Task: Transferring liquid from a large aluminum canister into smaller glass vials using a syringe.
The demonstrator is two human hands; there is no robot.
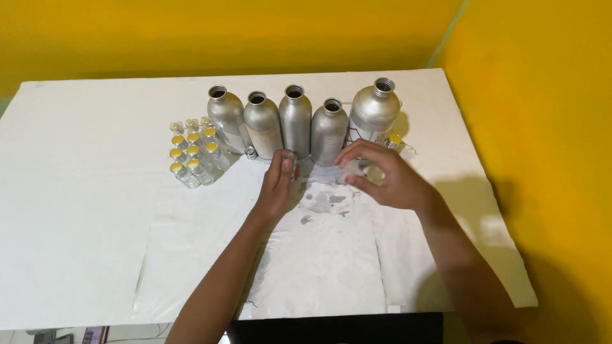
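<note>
My left hand [278, 180] holds a small clear glass vial [289, 157] upright near the middle of the white table [76, 210]. My right hand [382, 175] is closed around a small pale, blurred object [354, 171] just right of it; I cannot tell what that object is. Both hands sit just in front of a row of several open silver metal bottles [296, 121]. A cluster of several small glass vials with yellow caps [193, 153] stands to the left of the bottles.
One more yellow-capped vial [394, 139] stands beside the largest bottle [374, 111] at the right. Grey stains [325, 202] mark the paper between my hands. Yellow walls [542, 95] close in behind and to the right.
</note>
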